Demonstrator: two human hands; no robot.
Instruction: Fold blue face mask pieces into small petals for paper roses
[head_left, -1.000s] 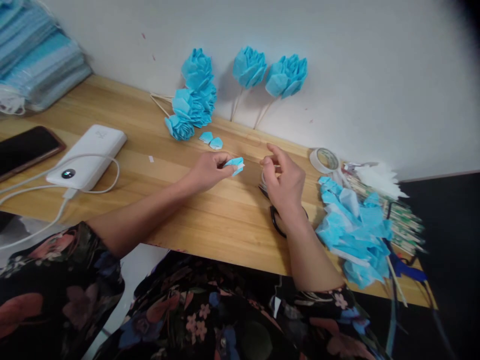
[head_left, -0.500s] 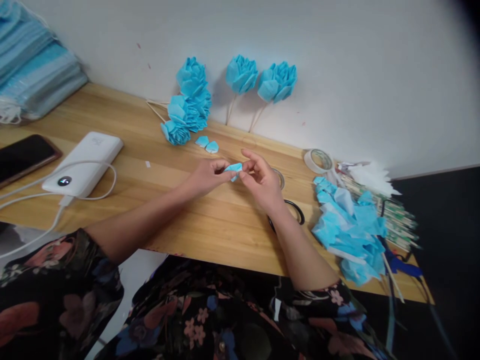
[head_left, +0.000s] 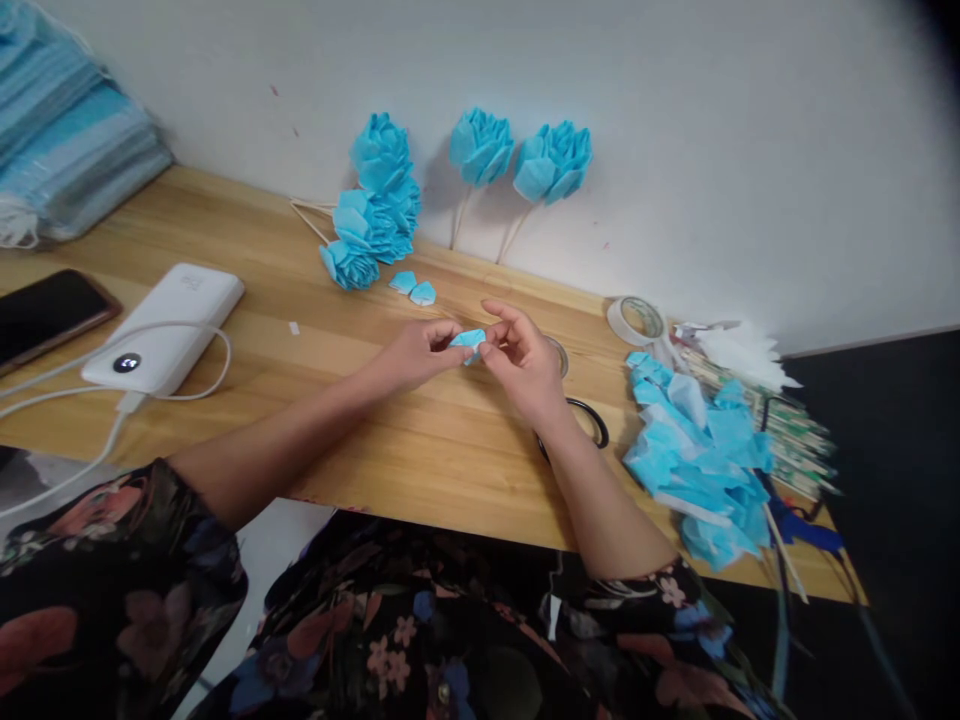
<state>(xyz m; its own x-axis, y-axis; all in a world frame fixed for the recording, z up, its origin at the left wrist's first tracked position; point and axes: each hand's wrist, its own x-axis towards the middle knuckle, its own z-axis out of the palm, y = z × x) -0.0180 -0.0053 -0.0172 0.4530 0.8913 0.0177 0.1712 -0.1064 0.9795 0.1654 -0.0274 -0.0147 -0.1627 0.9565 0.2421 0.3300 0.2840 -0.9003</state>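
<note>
Holding small, folded, light-blue, papery petal-like piece (head_left: 469, 340) above pale brown wooden table (head_left: 420, 445); pinched at left end by bare left hand (head_left: 415, 353), at right end by bare right hand (head_left: 528, 372). Probably feather-light, soft, not slippery, easily creased; best taken lightly by opposite edges.

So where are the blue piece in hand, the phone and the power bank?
Blue piece (head_left: 468, 339): head view, its upper face.
Phone (head_left: 51, 312): head view, its dark screen.
Power bank (head_left: 172, 303): head view, its top.
</note>
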